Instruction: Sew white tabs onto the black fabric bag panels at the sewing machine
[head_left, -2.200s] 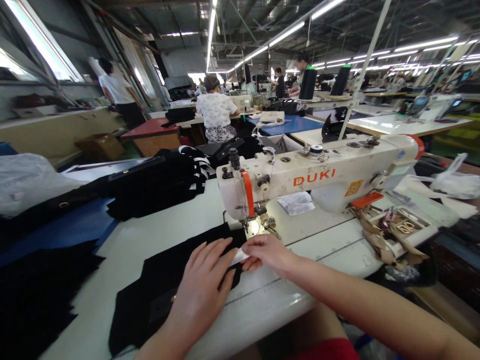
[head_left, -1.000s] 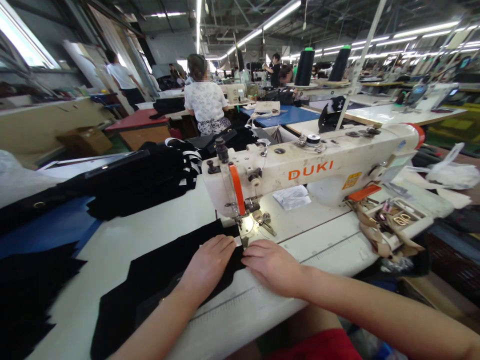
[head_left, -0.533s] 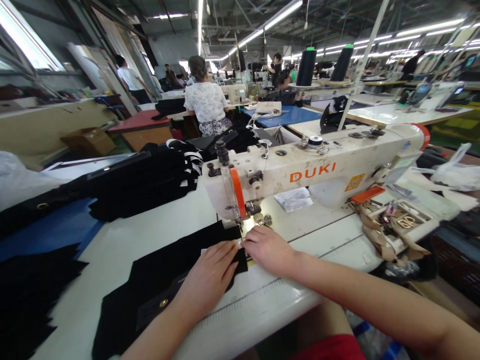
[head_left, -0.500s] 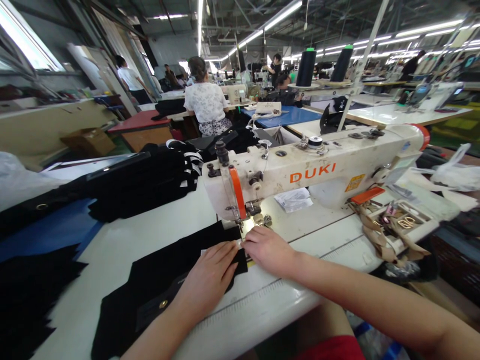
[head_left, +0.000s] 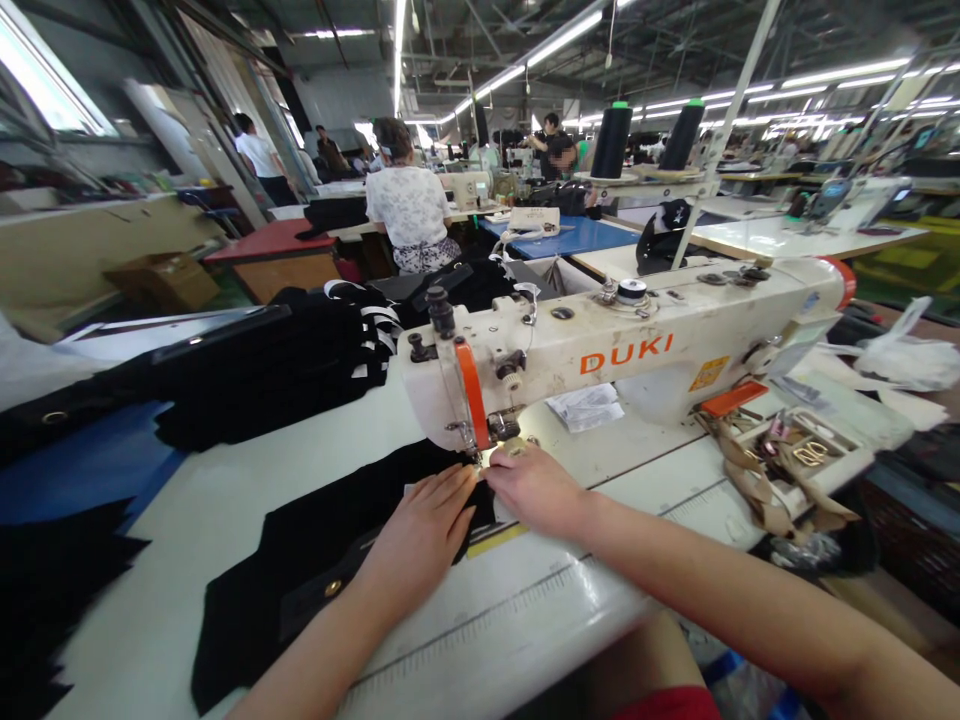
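Note:
My left hand [head_left: 420,530] lies flat with its fingers stretched over a black fabric piece [head_left: 322,530], close to the needle area. That piece carries a dark strip with a gold-coloured eyelet [head_left: 333,589]. Beside the presser foot, my right hand [head_left: 534,490] has its fingers closed together at the fabric's edge. A small pale bit shows between the two hands' fingertips; what the right fingers pinch is hidden. Directly above stands the sewing machine head [head_left: 450,380], with an orange guard [head_left: 472,395] in front of the needle, and its lamp lights the spot.
Black fabric pieces [head_left: 270,370] with white strips are heaped behind on the left. Folded paper [head_left: 585,407] lies under the machine arm. A tray [head_left: 832,455] of metal buckles and tan straps sits right. A person in a patterned white top [head_left: 409,205] sits ahead.
Both hands and the black fabric have shifted slightly forward, closer to the needle. More of the yellow strip on the machine bed shows. The view has moved a little.

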